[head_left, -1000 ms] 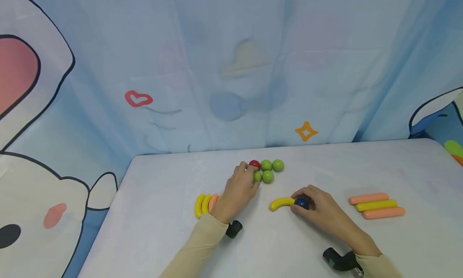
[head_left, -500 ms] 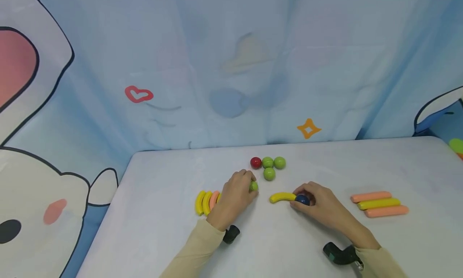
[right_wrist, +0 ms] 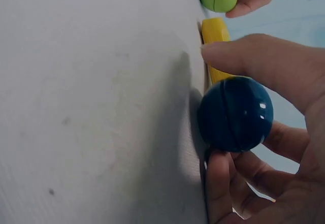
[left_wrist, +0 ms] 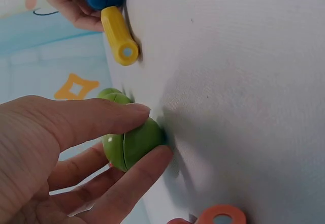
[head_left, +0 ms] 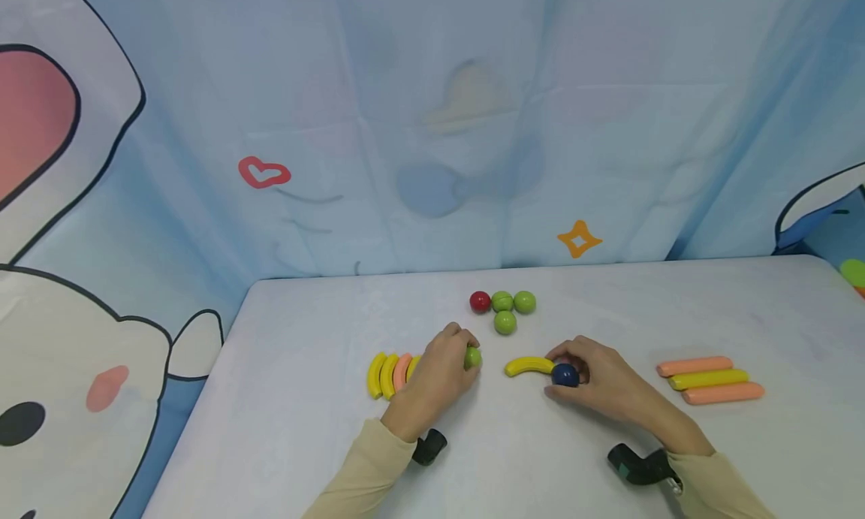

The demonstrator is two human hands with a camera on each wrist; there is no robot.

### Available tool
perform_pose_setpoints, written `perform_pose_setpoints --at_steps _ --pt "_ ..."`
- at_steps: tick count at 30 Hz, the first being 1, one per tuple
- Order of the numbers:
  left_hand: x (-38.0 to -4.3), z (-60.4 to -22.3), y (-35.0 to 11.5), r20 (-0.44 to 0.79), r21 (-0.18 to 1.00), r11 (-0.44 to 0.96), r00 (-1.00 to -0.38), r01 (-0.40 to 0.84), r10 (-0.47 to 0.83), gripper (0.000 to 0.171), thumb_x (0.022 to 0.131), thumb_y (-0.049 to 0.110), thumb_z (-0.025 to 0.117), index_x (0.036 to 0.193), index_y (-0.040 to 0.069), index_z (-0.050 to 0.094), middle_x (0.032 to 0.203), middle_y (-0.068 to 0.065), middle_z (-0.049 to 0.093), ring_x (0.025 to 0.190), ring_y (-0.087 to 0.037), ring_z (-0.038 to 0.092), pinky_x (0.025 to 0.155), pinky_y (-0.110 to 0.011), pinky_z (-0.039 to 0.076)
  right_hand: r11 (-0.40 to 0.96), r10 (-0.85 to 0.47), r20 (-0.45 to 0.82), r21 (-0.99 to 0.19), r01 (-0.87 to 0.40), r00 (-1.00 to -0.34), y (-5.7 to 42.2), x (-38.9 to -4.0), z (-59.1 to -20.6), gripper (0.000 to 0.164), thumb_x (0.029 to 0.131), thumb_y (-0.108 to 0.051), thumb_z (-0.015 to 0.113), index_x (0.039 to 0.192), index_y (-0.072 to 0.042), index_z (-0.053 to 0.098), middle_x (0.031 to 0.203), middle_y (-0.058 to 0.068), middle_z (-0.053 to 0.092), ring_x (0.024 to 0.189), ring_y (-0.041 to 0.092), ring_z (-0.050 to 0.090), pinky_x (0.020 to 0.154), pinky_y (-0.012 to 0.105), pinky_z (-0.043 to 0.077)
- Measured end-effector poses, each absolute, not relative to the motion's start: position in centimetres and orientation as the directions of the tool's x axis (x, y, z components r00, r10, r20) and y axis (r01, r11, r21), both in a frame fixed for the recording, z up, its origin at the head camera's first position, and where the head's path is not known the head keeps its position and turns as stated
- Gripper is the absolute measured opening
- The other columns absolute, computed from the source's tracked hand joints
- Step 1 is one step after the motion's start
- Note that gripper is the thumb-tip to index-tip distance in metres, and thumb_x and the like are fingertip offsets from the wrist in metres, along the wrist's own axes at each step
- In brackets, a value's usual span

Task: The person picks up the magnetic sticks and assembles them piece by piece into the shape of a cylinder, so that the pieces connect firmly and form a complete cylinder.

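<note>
My left hand [head_left: 439, 369] pinches a green ball [left_wrist: 143, 141] between thumb and fingers, low over the white table. A thin seam runs round this ball in the left wrist view. My right hand [head_left: 608, 380] holds a dark blue ball [right_wrist: 236, 115], its fingers curled round it, thumb on one side and fingertips on the other. Against the blue ball lies a curved yellow banana-shaped piece [head_left: 529, 365], one end pointing left. Beside my left wrist, several curved yellow and orange pieces [head_left: 387, 375] stand in a row, partly hidden by the hand.
Behind the hands sit a red ball [head_left: 480, 302] and three green balls [head_left: 504, 323]. To the right lie two orange sticks [head_left: 723, 393] with a yellow stick [head_left: 708, 379] between them. A printed blue curtain [head_left: 432, 128] hangs along the table's back edge.
My left hand has drawn one green ball away from the group at the back, toward me. My right hand stays at the blue ball, almost still.
</note>
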State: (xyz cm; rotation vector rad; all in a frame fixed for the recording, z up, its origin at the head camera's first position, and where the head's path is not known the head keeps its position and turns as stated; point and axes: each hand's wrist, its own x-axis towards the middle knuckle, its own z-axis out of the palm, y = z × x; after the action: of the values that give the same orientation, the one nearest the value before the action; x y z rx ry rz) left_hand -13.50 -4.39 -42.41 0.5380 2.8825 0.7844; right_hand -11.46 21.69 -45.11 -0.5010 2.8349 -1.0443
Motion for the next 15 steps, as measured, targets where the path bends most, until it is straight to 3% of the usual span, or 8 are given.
perform_pose_setpoints --at_steps 6,15 --pt "-13.34 -42.55 -4.61 0.004 0.541 0.782 -0.931 0.309 0.366 0.029 0.087 0.007 0.086 0.111 0.002 0.071 0.105 -0.004 0.062 0.089 -0.015 0.058 0.084 -0.024 0.055 0.688 -0.405 0.012 -0.655 -0.313 -0.914 22.32 -11.72 -44.93 0.053 0.079 -0.02 0.092 0.122 -0.001 0.068 0.102 0.0 0.062 0.084 0.011 0.05 0.068 0.023 0.047" --pt "-12.83 -42.17 -4.33 -0.055 0.541 0.781 -0.913 0.312 0.403 0.032 0.088 0.009 0.086 0.117 0.001 0.077 0.106 -0.005 0.065 0.09 -0.013 0.058 0.084 -0.022 0.053 0.654 -0.468 -0.009 -0.676 -0.34 -0.884 22.76 -11.95 -44.83 0.057 0.077 -0.016 0.094 0.126 -0.001 0.068 0.102 -0.003 0.061 0.084 0.007 0.049 0.069 0.022 0.048"
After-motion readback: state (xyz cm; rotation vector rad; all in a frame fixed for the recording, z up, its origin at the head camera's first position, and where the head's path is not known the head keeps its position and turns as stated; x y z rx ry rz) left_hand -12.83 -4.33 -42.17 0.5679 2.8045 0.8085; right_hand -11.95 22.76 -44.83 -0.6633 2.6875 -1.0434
